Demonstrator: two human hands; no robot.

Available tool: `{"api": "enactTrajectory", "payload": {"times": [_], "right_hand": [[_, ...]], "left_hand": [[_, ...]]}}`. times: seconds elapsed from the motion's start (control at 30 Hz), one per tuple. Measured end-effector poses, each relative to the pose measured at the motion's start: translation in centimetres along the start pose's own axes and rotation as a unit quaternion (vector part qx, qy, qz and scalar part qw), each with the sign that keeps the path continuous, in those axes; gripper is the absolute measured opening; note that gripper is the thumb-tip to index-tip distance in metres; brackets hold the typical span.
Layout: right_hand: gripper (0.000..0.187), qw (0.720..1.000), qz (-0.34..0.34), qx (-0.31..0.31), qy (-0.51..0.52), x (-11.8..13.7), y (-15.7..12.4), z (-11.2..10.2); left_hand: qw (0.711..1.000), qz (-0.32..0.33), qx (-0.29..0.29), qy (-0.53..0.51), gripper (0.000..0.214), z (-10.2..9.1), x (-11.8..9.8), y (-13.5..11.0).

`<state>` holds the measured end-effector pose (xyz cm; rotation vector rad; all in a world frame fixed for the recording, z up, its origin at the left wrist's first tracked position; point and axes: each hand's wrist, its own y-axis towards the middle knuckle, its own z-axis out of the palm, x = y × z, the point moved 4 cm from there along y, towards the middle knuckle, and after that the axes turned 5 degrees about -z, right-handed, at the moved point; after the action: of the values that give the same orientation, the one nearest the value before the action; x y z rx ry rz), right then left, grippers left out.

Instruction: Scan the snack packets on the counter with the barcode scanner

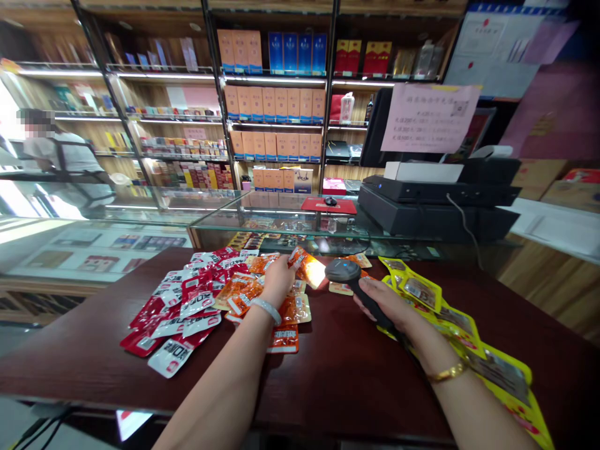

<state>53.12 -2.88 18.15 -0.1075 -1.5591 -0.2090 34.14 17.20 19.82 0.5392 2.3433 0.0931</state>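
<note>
My left hand pinches the edge of an orange snack packet, whose right side is lit by a bright glow. Closed round the handle of a black barcode scanner is my right hand; the scanner's head points left at that packet. More orange packets lie under and beside my left hand. To their left spreads a heap of red and white packets. Yellow packets with clear windows lie in a row behind and beneath my right forearm.
A dark wooden counter carries the packets. Behind it stands a glass display case with a mouse on a red mat. A black till stands at the right. A person is at the far left, near stocked shelves.
</note>
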Motion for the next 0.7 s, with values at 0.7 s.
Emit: {"api": "enactTrajectory", "payload": {"times": [0.7], "right_hand": [[0.047,1.000,0.010,0.004,-0.008,-0.1,-0.1,0.4]], "left_hand": [[0.938,0.101,0.128,0.305,0.057,-0.2,0.1,-2.1]]}}
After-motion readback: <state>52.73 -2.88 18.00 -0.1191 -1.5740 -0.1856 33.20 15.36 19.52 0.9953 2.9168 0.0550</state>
